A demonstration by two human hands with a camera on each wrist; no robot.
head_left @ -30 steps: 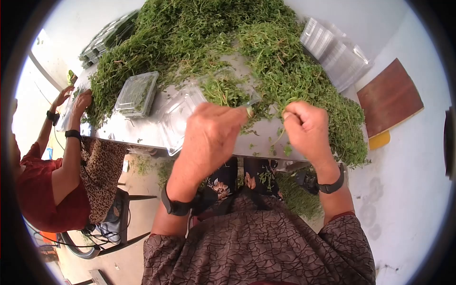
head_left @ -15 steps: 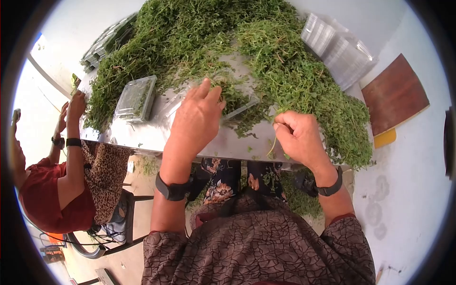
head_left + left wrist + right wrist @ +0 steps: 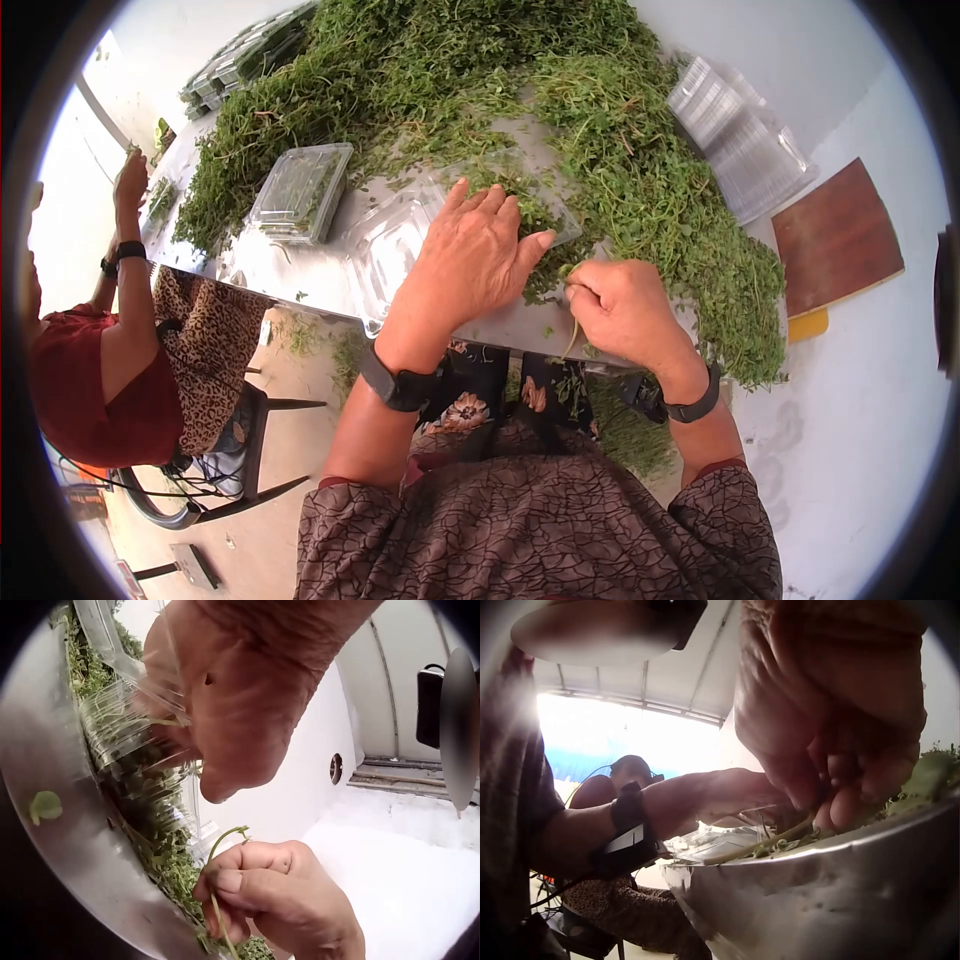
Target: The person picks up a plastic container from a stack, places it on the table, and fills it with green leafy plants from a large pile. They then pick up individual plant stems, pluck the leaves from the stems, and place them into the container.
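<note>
My left hand lies palm down over the greens in an open clear plastic box, its fingers fairly straight and spread. In the left wrist view, its fingers reach in behind the box's clear wall; the fingertips are partly hidden. Just to the right, my right hand pinches a thin green stem between thumb and curled fingers. That stem bends over at its top in the left wrist view, and hangs down toward the table's front edge in the head view.
Heaped greens cover the table's back and right side. A closed filled box sits at left, stacked filled boxes at back left, nested clear boxes at right. Another person in dark red sits at the left.
My left hand has moved from beside my right hand, left and then back onto the box of greens, its fingers now spread. My right hand keeps its pinch, slightly lower and further left.
</note>
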